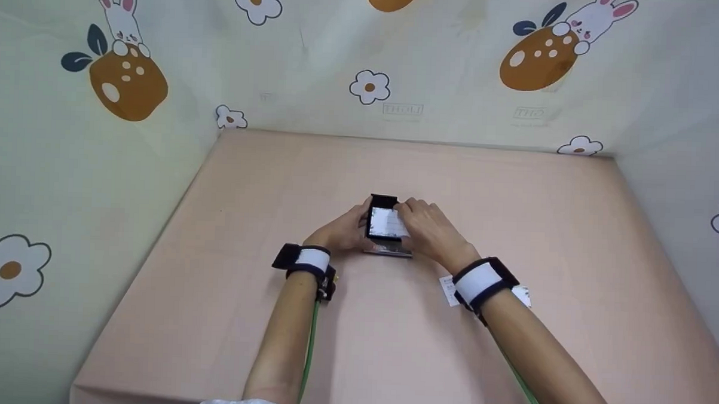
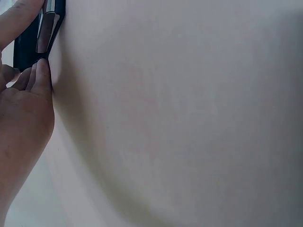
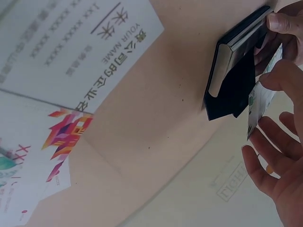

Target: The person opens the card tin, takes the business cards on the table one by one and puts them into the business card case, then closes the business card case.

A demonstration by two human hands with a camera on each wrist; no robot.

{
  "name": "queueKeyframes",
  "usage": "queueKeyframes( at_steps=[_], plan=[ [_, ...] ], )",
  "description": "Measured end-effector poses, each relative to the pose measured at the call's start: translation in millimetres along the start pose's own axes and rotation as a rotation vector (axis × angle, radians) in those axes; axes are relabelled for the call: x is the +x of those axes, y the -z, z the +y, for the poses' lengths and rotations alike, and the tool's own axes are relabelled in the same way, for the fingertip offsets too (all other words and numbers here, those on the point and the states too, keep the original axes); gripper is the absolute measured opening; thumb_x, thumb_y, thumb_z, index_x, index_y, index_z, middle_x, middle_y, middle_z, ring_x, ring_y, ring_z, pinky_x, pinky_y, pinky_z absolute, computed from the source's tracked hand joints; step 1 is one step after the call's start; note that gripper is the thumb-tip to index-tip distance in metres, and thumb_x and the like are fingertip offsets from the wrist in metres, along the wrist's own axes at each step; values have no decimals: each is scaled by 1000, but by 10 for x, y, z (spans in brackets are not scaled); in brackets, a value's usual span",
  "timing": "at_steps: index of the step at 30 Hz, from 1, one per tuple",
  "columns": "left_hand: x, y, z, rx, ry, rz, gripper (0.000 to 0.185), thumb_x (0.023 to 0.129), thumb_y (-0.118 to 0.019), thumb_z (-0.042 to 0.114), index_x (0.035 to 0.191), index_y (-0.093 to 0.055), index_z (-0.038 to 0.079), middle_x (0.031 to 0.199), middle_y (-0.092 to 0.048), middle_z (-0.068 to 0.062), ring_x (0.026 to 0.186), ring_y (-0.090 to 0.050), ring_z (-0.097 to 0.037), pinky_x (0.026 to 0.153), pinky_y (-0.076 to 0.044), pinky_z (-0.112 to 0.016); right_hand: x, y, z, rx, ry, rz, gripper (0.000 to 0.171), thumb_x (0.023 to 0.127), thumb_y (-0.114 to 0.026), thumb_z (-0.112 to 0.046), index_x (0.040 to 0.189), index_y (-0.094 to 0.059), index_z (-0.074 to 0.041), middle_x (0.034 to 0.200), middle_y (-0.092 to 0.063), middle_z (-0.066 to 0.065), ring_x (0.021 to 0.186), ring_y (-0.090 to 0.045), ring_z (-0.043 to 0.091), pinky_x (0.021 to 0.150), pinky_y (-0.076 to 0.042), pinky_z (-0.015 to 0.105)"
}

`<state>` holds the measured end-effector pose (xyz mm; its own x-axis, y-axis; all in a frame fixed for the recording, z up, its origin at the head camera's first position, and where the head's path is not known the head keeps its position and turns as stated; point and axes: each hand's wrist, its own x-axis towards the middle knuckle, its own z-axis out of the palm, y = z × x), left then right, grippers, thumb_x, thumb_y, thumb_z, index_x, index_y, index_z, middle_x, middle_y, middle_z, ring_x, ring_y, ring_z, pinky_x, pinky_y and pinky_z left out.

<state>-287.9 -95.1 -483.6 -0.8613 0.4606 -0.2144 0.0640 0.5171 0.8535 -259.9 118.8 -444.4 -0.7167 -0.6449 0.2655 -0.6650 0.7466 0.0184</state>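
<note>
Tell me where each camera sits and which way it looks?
Head: up high, looking forward and down at the pink table; both forearms, left hand and right hand on a small black card case.
Left wrist: low beside the left hand, looking across the table; fingers touch the case.
Right wrist: looks past the right hand at the case and printed white business cards.
All three share the case.

Card case (image 1: 384, 210): small, black, with a silver metal edge; open, its lid raised at the far end; sits on the pink worktop (image 1: 390, 346) at its middle.

Card (image 1: 388, 224): white, printed, thin; lies tilted in the open mouth of the card case, its upper face showing, partly covered on the right side. Seen edge-on in the right wrist view.
</note>
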Motion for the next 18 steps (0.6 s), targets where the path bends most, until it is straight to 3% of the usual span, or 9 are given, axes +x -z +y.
queueKeyframes(
  at_steps=[18],
  plan=[
    [-8, 37, -11, 95, -35, -13, 112, 80, -84, 15, 163, -9, 23, 161, -30, -17, 150, -29, -31, 128, -18, -44, 139, -96, 19, 54, -27, -86, 44, 77, -84, -14, 112, -65, 5, 106, -66, 21, 95, -66, 35, 83, -59, 47]
  ],
)
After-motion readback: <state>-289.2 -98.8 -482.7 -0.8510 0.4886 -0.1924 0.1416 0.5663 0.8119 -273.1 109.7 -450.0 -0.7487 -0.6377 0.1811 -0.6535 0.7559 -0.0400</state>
